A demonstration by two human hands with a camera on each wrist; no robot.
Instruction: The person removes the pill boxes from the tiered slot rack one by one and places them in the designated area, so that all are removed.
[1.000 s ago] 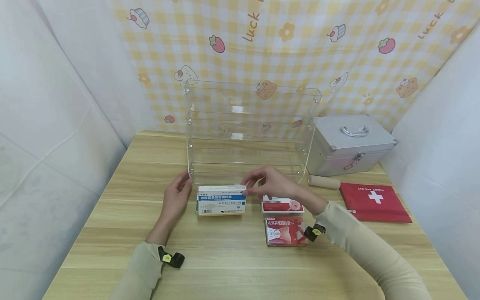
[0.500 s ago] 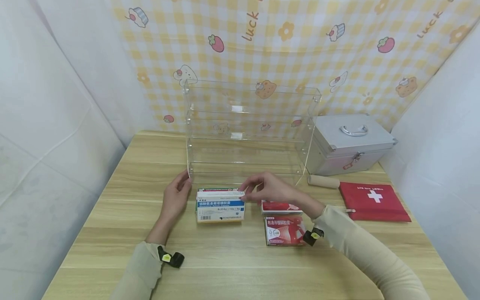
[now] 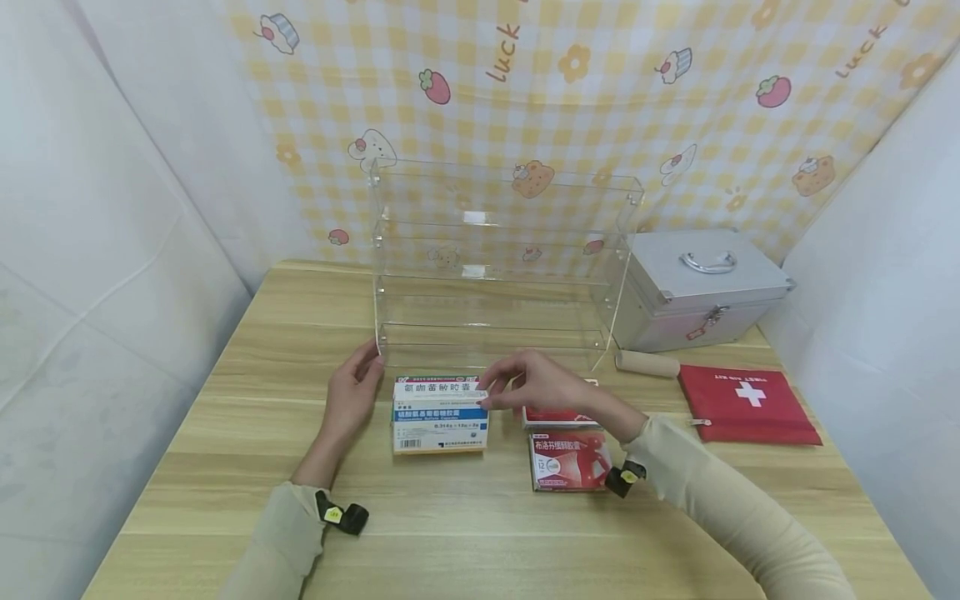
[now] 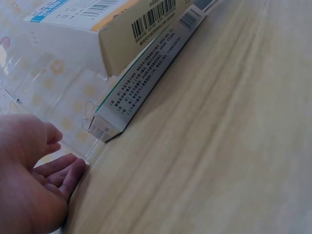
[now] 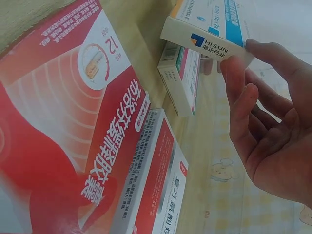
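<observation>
My right hand (image 3: 536, 382) pinches the right end of a white-and-blue medicine box (image 3: 438, 427). In the left wrist view that medicine box (image 4: 161, 22) is raised off the table, above a flatter green-edged medicine box (image 4: 134, 80). From the head, the top of this lower box (image 3: 431, 386) shows just behind the raised one. My left hand (image 3: 352, 392) holds the lower left corner of a clear acrylic rack (image 3: 491, 333), fingers curled at its side edge. In the left wrist view the left hand (image 4: 34, 180) is low at the tabletop, beside the rack's foot.
Two red-and-white medicine boxes lie right of centre, one box (image 3: 570, 461) nearer me and one box (image 3: 558, 415) partly under my right forearm. A silver metal case (image 3: 697, 292), a beige roll (image 3: 647, 364) and a red first aid pouch (image 3: 750, 406) occupy the right side.
My right hand has drawn the white-and-blue medicine box toward me, uncovering the top of the green-edged box behind it. The left hand has stayed at the rack's corner.
</observation>
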